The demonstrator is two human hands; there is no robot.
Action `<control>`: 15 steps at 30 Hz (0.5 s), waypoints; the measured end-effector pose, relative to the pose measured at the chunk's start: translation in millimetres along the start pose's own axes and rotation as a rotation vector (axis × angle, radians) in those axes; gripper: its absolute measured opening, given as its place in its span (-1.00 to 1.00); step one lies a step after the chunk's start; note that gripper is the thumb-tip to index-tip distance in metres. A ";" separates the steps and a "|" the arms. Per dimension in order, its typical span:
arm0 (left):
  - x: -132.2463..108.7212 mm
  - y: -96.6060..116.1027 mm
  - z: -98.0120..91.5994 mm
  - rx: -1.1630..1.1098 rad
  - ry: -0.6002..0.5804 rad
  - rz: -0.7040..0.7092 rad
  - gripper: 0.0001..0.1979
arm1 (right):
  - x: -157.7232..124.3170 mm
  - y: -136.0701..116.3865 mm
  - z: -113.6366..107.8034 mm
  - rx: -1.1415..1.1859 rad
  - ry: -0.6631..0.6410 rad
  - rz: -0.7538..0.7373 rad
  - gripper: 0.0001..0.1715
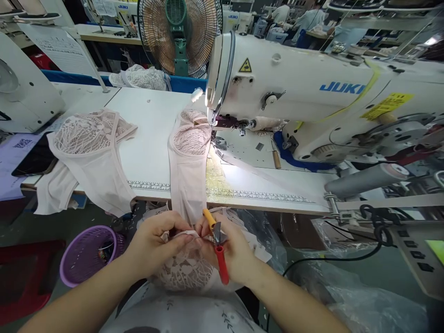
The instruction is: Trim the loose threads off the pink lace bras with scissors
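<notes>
My left hand [157, 243] pinches the edge of a pale pink lace garment piece [183, 270] that lies in my lap below the table's front edge. My right hand [231, 252] is closed round a small thread snipper [218, 245] with a red and a yellow handle, its blades close to the fabric edge between my fingers. A strip of the same pink fabric [189, 185] hangs from the table down to my hands and leads up to the needle of the white sewing machine [312, 92].
A second lace garment [90, 143] drapes over the table's left edge. A purple basket [86, 254] stands on the floor at left. A fan [180, 34] stands behind the table. Clear plastic bags [347, 291] and cables lie at right.
</notes>
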State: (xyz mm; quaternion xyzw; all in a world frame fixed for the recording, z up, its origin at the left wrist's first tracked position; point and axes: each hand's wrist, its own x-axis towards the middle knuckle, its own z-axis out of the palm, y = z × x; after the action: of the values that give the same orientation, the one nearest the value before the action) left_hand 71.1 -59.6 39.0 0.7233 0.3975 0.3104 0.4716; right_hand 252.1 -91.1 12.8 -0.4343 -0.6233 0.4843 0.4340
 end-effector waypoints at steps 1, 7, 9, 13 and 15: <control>-0.6 -1.0 0.7 -0.035 -0.003 -0.026 -0.88 | 0.3 -0.5 0.0 -0.004 0.004 -0.007 -0.76; -4.4 -7.0 5.2 -0.272 0.017 -0.100 -0.91 | 2.0 -2.5 1.0 -0.005 0.005 -0.021 -0.75; -3.6 -6.7 6.0 -0.310 0.031 -0.070 -0.92 | 1.8 -2.2 1.4 -0.016 0.015 -0.013 -0.74; -0.9 -3.9 7.3 -0.355 0.034 -0.067 -0.95 | 0.5 -0.3 2.2 -0.013 0.040 -0.032 -0.73; -0.7 -2.8 8.4 -0.353 0.046 -0.092 -0.95 | -0.2 0.3 3.0 0.016 0.049 -0.037 -0.75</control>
State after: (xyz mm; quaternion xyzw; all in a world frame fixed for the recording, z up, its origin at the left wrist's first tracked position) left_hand 76.9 -63.2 33.4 0.6033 0.3802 0.3700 0.5955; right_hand 249.3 -92.0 12.1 -0.4310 -0.6164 0.4705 0.4614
